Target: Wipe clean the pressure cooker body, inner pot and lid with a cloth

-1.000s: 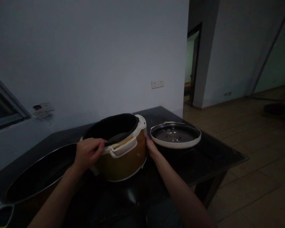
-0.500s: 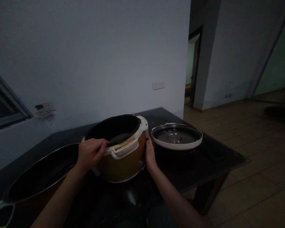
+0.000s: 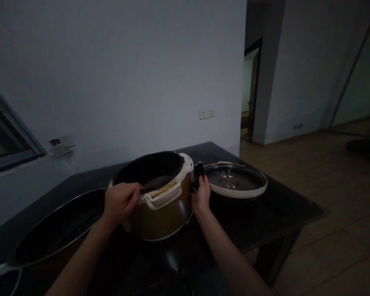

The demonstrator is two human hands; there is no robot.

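Holding the near rim of the round gold cooker (image 3: pixel 162 216), black inside, stained white on top, on the dark table (image 3: pixel 253 218), with closed left hand (image 3: pixel 120 201). Gripping a black thing (image 3: pixel 199 170) in curled right hand (image 3: pixel 202 194).

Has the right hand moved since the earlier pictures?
Yes: the right hand has shifted rightward, its fingers now below the wall socket rather than left of it.

Between your left hand (image 3: pixel 121 201) and right hand (image 3: pixel 202 196) is a round gold-brown cooker (image 3: pixel 160 220), its white plastic rim (image 3: pixel 165 198) streaked rusty brown, around a round black inner pot (image 3: pixel 148 166). The small black object (image 3: pixel 199 170) is at your right hand; beside that hand, the round lid (image 3: pixel 234 192) is dark with a white edge.
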